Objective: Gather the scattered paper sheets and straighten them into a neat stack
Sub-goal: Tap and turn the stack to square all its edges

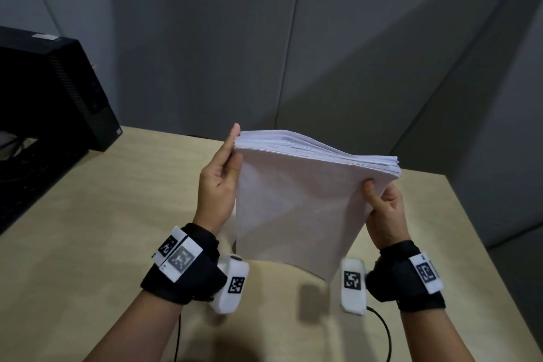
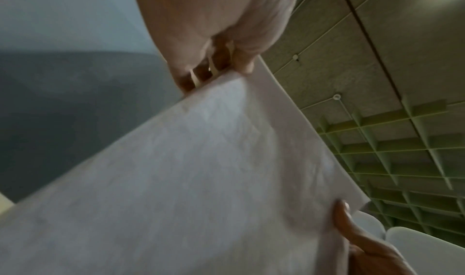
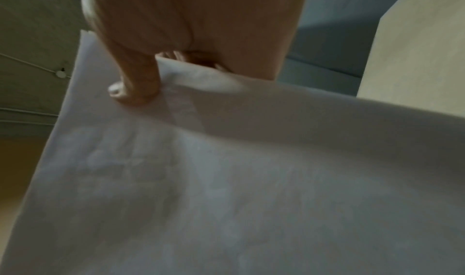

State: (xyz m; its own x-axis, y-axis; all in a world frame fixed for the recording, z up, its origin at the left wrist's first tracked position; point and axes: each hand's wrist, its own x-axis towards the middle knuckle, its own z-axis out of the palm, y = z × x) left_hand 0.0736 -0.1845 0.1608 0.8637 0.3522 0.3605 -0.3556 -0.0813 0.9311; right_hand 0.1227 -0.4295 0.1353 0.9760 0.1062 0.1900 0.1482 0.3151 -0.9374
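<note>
A thick stack of white paper sheets point(image 1: 296, 206) stands nearly upright above the wooden table point(image 1: 102, 214), its lower edge lifted off the top. My left hand point(image 1: 223, 173) holds the stack's left edge, thumb on the near face and fingers behind. My right hand point(image 1: 382, 209) pinches the right edge, thumb on the near face. The top edges fan slightly and sag toward the right. The left wrist view shows the paper stack point(image 2: 188, 180) under my left hand point(image 2: 221, 60). In the right wrist view the right hand point(image 3: 156, 70) presses its thumb on the paper stack point(image 3: 226, 189).
A black computer case point(image 1: 58, 88) stands at the table's back left, with a dark keyboard point(image 1: 26, 185) in front of it. Grey partition walls point(image 1: 293, 38) close off the back. A black cable point(image 1: 385, 332) runs over the table near my right wrist.
</note>
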